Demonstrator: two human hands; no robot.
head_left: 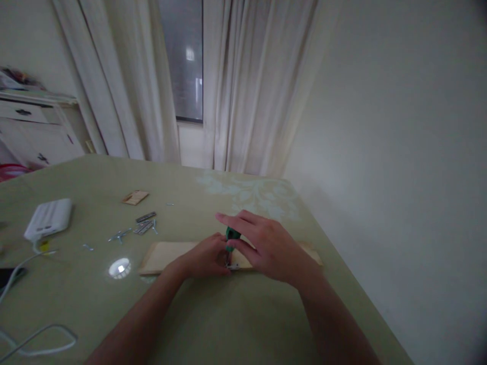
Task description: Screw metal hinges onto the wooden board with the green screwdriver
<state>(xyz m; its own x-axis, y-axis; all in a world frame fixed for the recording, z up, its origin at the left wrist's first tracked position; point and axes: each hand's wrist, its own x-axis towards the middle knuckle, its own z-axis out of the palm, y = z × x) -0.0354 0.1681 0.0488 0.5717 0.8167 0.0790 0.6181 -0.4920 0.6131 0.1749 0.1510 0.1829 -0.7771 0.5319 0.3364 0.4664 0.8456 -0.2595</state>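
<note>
A pale wooden board [167,253] lies flat on the table, crossing in front of me. My right hand [266,246] grips the green-and-black handle of a screwdriver [232,234], which stands nearly upright over the board's near edge. Its shaft points down at a small metal hinge [234,266] on that edge. My left hand [207,256] rests on the board with bent fingers close around the screwdriver's tip and the hinge. Whatever its fingertips pinch is hidden.
Several metal hinges [145,222] and loose screws [119,235] lie to the left, with a small wooden piece [135,197] behind them. Farther left are a white power bank [49,218], its cable [41,350] and a dark device [9,276]. A wall [399,177] borders the table's right side.
</note>
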